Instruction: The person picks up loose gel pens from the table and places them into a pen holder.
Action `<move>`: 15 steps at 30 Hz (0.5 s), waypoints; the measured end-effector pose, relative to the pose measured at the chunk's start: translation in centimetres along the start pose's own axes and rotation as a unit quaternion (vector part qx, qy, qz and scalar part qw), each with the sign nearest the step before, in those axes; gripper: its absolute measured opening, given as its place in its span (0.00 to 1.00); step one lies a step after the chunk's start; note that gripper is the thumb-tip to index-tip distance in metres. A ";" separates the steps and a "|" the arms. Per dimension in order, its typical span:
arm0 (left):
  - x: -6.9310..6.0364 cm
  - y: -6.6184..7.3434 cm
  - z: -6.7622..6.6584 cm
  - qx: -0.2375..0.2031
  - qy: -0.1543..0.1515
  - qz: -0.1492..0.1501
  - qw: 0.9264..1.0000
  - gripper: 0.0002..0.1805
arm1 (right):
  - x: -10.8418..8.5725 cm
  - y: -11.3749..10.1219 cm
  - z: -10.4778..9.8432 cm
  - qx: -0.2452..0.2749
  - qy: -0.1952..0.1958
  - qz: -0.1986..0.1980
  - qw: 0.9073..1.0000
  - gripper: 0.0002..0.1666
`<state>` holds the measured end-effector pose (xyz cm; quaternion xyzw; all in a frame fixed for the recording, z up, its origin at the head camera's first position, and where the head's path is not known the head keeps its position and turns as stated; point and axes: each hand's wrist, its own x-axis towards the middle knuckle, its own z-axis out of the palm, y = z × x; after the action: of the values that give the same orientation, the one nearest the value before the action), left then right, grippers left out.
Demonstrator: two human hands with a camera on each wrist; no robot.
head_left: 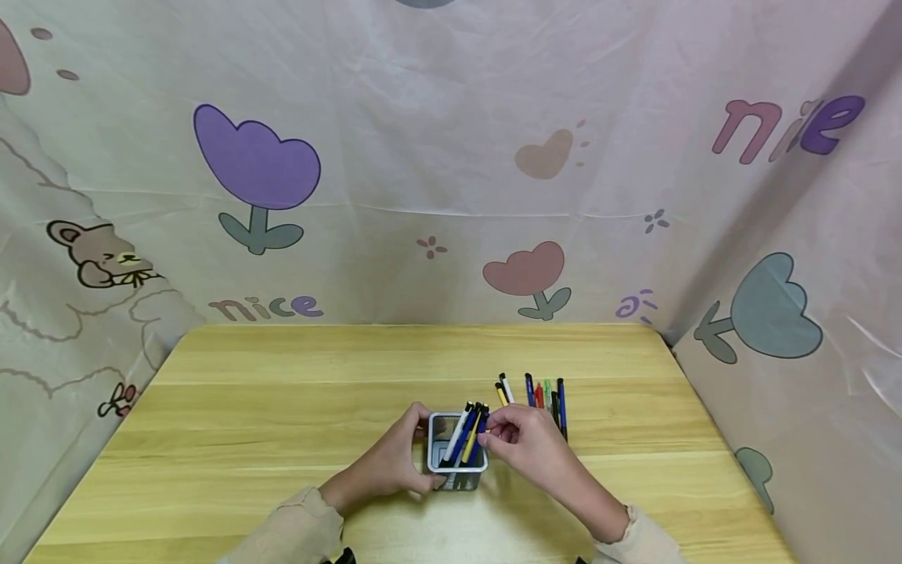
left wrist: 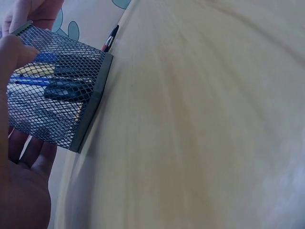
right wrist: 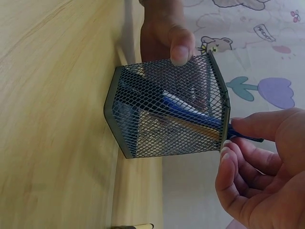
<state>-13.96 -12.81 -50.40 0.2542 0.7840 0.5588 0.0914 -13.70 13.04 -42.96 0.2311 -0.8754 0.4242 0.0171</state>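
A dark mesh pen holder (head_left: 458,479) with a pale rim stands upright on the table. My left hand (head_left: 396,460) grips it from the left, thumb on the near side and fingers round the far side. Several pens lean inside, among them a white pen (head_left: 456,435) and a yellow pen (head_left: 470,443). At the rim's right side, my right hand (head_left: 532,440) pinches the top of a blue pen (right wrist: 250,138) between thumb and forefinger. In the right wrist view, the blue pen's lower part is inside the mesh.
Beyond my right hand lie loose pens on the wooden table (head_left: 317,392): a blue pen (head_left: 529,388), a red pen (head_left: 539,395), a green pen (head_left: 547,393) and several others. A patterned cloth (head_left: 395,266) hangs along the table's back and sides.
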 end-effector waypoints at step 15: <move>-0.1 -0.1 -0.1 -0.006 -0.008 -0.013 1.000 0.41 | 0.0 0.4 -0.6 0.005 -0.011 0.002 1.000 0.07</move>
<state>-13.94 -12.95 -50.45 0.2482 0.7831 0.5602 0.1063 -13.98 13.70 -42.81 0.2343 -0.8740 0.4257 0.0056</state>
